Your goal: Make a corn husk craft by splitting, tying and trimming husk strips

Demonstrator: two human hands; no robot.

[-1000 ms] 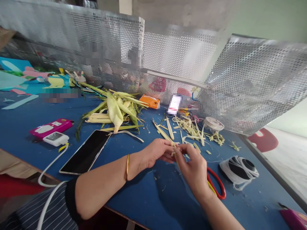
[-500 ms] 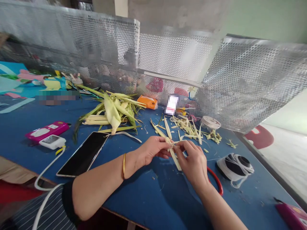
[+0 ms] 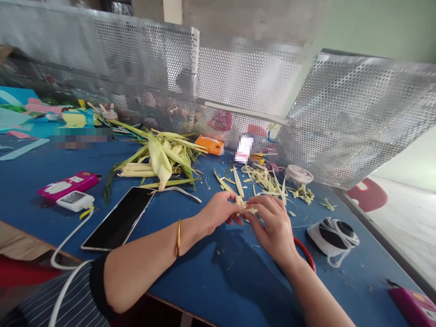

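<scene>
Over the tabletop [image 3: 204, 277], the left hand [image 3: 221, 210] and right hand [image 3: 273, 221] are pinching a husk strip [image 3: 240, 202], apparently shaping it, the next move calling for steady fingertips.

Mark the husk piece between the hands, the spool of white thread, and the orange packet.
Husk piece [image 3: 240, 201]: head view, its pale bunched part.
Spool of white thread [image 3: 329, 240]: head view, its thread-wound side.
Orange packet [image 3: 210, 145]: head view, its front face.
</scene>
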